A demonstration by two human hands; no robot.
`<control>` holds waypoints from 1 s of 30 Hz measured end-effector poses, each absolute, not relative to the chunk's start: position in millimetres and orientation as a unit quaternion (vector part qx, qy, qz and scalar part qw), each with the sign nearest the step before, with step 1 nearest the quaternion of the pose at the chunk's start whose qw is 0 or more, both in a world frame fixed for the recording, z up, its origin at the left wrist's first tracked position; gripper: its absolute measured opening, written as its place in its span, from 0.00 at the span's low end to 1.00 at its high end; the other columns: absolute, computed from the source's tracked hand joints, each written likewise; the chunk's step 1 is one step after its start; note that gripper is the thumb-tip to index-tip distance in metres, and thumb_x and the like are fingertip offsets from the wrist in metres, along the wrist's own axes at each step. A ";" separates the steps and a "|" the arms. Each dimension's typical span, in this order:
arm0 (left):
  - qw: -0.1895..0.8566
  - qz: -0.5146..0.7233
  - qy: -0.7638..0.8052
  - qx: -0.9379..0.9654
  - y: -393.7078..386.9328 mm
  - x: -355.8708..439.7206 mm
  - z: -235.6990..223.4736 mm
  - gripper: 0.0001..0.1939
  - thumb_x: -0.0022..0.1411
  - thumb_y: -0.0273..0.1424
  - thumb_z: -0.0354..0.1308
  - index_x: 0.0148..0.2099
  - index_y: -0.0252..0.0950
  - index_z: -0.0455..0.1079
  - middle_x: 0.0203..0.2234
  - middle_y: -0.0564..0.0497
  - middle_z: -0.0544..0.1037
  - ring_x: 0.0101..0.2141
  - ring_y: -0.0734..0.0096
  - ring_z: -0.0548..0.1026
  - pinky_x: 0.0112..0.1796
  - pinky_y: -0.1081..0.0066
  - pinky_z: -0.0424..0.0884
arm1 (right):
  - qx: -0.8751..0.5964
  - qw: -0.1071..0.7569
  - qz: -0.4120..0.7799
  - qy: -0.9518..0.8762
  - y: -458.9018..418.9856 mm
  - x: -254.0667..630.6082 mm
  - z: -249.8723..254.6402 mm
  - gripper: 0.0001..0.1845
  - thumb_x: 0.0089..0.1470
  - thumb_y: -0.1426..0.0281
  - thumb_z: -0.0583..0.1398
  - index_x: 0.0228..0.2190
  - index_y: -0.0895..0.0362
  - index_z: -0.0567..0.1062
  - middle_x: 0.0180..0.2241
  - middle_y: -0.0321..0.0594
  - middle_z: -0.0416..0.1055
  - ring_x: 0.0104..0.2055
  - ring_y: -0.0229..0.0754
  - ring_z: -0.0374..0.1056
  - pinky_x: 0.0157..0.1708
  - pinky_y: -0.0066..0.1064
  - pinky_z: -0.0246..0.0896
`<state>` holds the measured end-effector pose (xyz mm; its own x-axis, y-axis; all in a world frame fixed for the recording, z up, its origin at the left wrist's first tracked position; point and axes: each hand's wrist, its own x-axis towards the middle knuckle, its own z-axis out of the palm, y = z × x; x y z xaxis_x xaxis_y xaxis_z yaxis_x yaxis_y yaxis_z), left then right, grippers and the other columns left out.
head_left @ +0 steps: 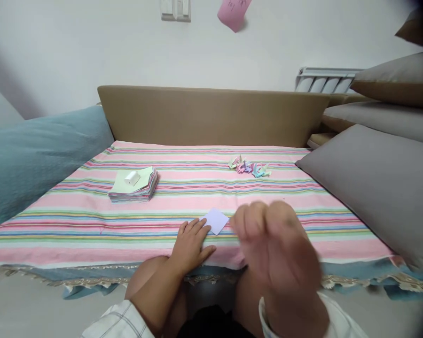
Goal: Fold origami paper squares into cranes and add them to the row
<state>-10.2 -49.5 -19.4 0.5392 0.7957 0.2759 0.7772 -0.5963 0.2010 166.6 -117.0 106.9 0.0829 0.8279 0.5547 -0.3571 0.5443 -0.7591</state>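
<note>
A small lilac square of paper lies on the striped cloth, turned so that one corner points toward me. My left hand rests palm down on the cloth with its fingers stretched out, the fingertips at the paper's left corner. Raised close to the camera, my right hand is smeared by motion. Its fingers look curled, and whether anything is in them does not show. Farther back on the right sits a row of small folded paper cranes in several pastel colours.
A stack of coloured paper stands at the left, with a small white block on top. The striped cloth covers the seat before a brown backrest. Grey cushions are at the right, a blue cushion at the left.
</note>
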 end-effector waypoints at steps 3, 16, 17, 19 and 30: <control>0.047 0.200 0.465 0.861 -44.5 -7.2 -13.9 0.19 0.58 0.42 0.53 0.50 0.41 0.66 0.52 0.47 0.70 0.52 0.56 0.65 0.51 0.54 0.57 | -0.437 0.671 0.354 -0.482 -60.2 181.6 65.5 0.07 0.51 0.63 0.58 0.32 0.53 0.70 0.35 0.39 0.73 0.39 0.42 0.67 0.42 0.36 0.61; 0.087 0.254 0.506 0.820 -25.4 -3.1 -14.2 0.09 0.60 0.31 0.52 0.40 0.43 0.72 0.40 0.53 0.78 0.42 0.63 0.71 0.44 0.61 0.62 | -0.570 0.426 0.419 -0.564 -18.6 214.5 -15.6 0.16 0.45 0.70 0.52 0.38 0.55 0.69 0.35 0.38 0.75 0.40 0.42 0.70 0.43 0.36 0.61; 0.087 0.257 0.507 0.818 -25.7 -3.2 -14.9 0.08 0.60 0.31 0.52 0.40 0.43 0.72 0.40 0.53 0.78 0.42 0.64 0.71 0.44 0.61 0.62 | -0.563 0.430 0.431 -0.559 -18.1 212.3 -16.2 0.17 0.44 0.71 0.52 0.39 0.55 0.69 0.35 0.38 0.75 0.39 0.42 0.70 0.42 0.35 0.61; 0.090 0.260 0.508 0.816 -26.1 -3.4 -16.1 0.08 0.59 0.31 0.53 0.39 0.43 0.72 0.40 0.54 0.78 0.42 0.64 0.71 0.44 0.61 0.63 | -0.557 0.437 0.446 -0.548 -16.8 208.2 -17.7 0.19 0.41 0.72 0.51 0.39 0.56 0.68 0.33 0.37 0.74 0.35 0.40 0.69 0.38 0.33 0.61; 0.078 0.262 0.504 0.820 -28.0 -3.9 -17.4 0.08 0.59 0.31 0.53 0.39 0.43 0.72 0.41 0.54 0.78 0.43 0.64 0.71 0.45 0.60 0.63 | -0.510 0.476 0.473 -0.538 -17.4 193.5 -20.4 0.27 0.43 0.70 0.54 0.48 0.56 0.59 0.35 0.39 0.73 0.32 0.38 0.68 0.35 0.32 0.61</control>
<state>-3.9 -28.0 -17.4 0.3556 0.8664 0.3506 0.7844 -0.4806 0.3922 193.5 -17.4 -20.4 -0.0274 0.9992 0.0291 0.0989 0.0317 -0.9946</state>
